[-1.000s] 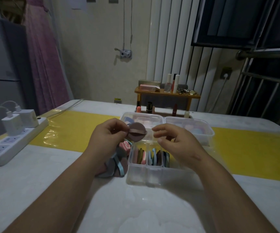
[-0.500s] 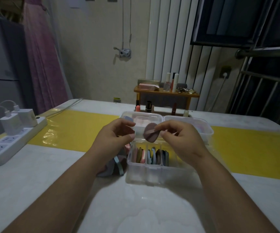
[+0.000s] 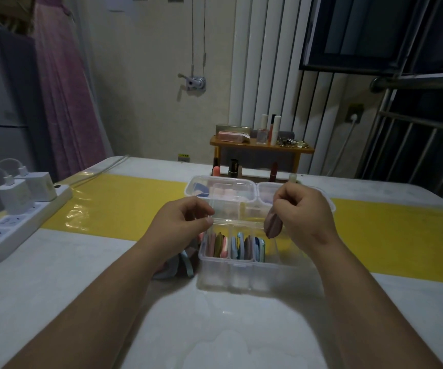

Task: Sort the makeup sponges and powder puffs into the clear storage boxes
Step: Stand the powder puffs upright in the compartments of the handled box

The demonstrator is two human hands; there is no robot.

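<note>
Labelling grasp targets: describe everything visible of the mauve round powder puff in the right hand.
The mauve round powder puff is a flat, soft-looking pad, seen almost edge-on, with a darker line down it, perhaps a seam or strap. It hangs slightly tilted, pinched at its top by the right hand. It is above the right end of the near clear plastic divided box, seemingly not touching it. The left hand is apart from it.
</note>
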